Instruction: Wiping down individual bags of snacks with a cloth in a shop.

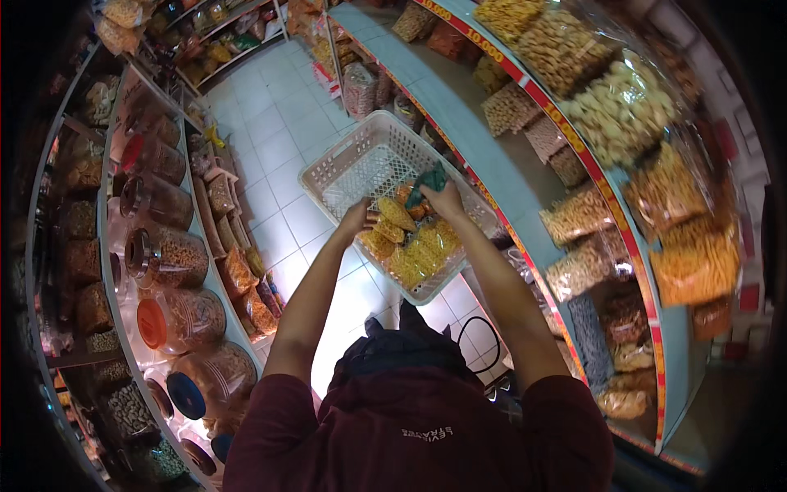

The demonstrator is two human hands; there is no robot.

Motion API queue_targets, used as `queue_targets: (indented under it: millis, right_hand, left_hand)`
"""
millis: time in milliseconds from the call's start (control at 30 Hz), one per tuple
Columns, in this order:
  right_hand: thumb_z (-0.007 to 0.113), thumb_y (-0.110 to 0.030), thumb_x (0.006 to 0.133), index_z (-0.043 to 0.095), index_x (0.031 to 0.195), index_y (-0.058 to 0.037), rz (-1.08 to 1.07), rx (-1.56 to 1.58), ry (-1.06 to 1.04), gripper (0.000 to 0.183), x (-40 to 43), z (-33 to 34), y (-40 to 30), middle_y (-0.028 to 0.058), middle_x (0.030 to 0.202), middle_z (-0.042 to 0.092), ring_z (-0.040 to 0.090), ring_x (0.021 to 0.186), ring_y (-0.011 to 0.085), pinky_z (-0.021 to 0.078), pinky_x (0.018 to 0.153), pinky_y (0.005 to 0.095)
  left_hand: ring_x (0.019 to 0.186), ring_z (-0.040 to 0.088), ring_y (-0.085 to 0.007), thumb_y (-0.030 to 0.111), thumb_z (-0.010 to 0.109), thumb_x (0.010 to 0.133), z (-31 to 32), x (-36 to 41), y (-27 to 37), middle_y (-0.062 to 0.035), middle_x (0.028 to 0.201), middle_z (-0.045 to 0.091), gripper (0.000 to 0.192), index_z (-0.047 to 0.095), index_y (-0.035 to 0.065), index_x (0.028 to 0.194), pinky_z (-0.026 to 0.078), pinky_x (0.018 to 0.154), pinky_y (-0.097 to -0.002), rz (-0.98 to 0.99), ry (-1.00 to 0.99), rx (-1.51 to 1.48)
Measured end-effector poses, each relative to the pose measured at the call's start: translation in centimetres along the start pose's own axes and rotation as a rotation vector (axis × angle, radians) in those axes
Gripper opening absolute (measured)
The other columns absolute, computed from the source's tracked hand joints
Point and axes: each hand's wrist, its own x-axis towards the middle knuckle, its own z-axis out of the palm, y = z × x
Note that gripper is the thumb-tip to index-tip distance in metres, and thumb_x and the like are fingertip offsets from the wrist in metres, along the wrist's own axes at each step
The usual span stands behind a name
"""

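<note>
A white plastic crate [339, 161] with perforated walls is in front of me, tilted in the view. Clear plastic bags of yellow snacks [424, 253] fill its near end, while the far end shows its lattice bottom. My right hand [445, 199] grips a dark green cloth [430, 179] over the crate's right side. Beneath the cloth lies a bag of orange snacks [420, 210], partly covered. At the left side, my left hand [358, 219] reaches in, its fingers against or just beside a yellow snack bag [395, 213]. Whether those fingers grip the bag is unclear.
Shelves with red-and-yellow label strips [569, 132] hold bagged snacks [621, 111] along my right. On the left, a rack carries large lidded plastic jars [184, 320], with snack bags [240, 273] below. White floor tiles [264, 141] run between them. A black cable loop [497, 335] hangs near my right arm.
</note>
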Motion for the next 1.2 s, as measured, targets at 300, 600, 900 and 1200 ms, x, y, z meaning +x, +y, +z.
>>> queue_targets:
  millis: [300, 600, 900, 1200]
  right_hand:
    - [0.077, -0.020, 0.067, 0.050, 0.124, -0.0045, 0.114, -0.167, -0.529, 0.065, -2.2, 7.3, 11.0, 0.0152, 0.103, 0.065, 0.063, 0.094, 0.0286, 0.0489, 0.085, 0.0371]
    - [0.080, -0.027, 0.064, 0.041, 0.128, 0.0051, 0.105, -0.353, -0.670, 0.082, -5.3, 12.1, 13.0, 0.0242, 0.126, 0.046, 0.048, 0.115, 0.0383, 0.0420, 0.095, 0.0398]
    - [0.079, -0.026, 0.065, 0.042, 0.125, 0.0036, 0.091, -0.125, -0.474, 0.076, -7.1, 13.0, 13.5, 0.0247, 0.119, 0.049, 0.048, 0.113, 0.0406, 0.0416, 0.094, 0.0415]
    - [0.076, -0.026, 0.071, 0.036, 0.130, 0.0049, -0.011, -0.050, -0.438, 0.078, -6.4, 13.1, 9.2, 0.0226, 0.117, 0.054, 0.055, 0.107, 0.0352, 0.0445, 0.091, 0.0395]
  left_hand:
    - [0.126, 0.039, -0.0355, 0.053, 0.040, 0.090, 1.9, 6.1, -9.6, -0.0254, 0.143, 0.029, 0.072, 0.022, 0.0089, 0.145, 0.035, 0.104, -0.0420, -0.353, 0.176, -0.343]
    - [0.042, 0.045, -0.0129, 0.041, 0.058, 0.086, 3.5, 12.1, -17.0, -0.0029, 0.053, 0.047, 0.038, 0.052, 0.0036, 0.081, 0.031, 0.038, -0.0295, -0.317, 0.444, -0.446]
    - [0.080, 0.062, -0.0222, 0.039, 0.065, 0.084, 5.4, 15.1, -19.8, -0.0145, 0.090, 0.062, 0.049, 0.055, -0.0031, 0.105, 0.048, 0.071, -0.0335, -0.242, 0.582, -0.387]
    - [0.091, 0.060, -0.0302, 0.041, 0.063, 0.086, 2.5, 11.9, -14.4, -0.0205, 0.101, 0.061, 0.049, 0.054, -0.0026, 0.107, 0.047, 0.080, -0.0392, 0.161, 0.777, -0.146]
